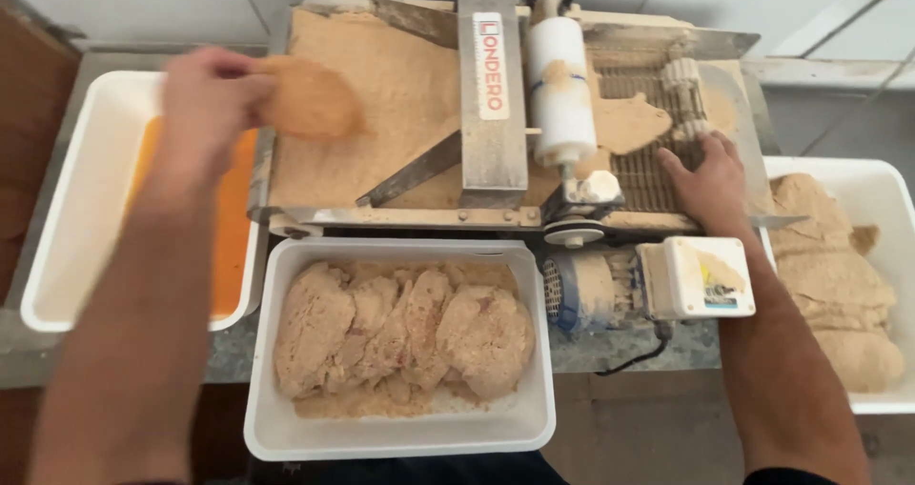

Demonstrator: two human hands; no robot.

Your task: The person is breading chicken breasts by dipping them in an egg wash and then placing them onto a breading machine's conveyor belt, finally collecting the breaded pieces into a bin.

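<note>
At far left, a white tub (91, 142) holds orange liquid. Above its edge the blurred left hand (205, 99) apparently pinches a breaded cutlet (310, 99) over the crumb-covered machine bed (381, 113). The right hand (710, 180) rests spread on the wire belt (643, 175).

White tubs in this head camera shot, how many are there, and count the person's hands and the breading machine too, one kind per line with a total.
White tubs: 3 (one with orange liquid, one with floured cutlets, one with breaded cutlets)
Hands: 2 (left hand holding a breaded cutlet, right hand on the machine's belt)
Breading machine: 1
Total: 6
</note>
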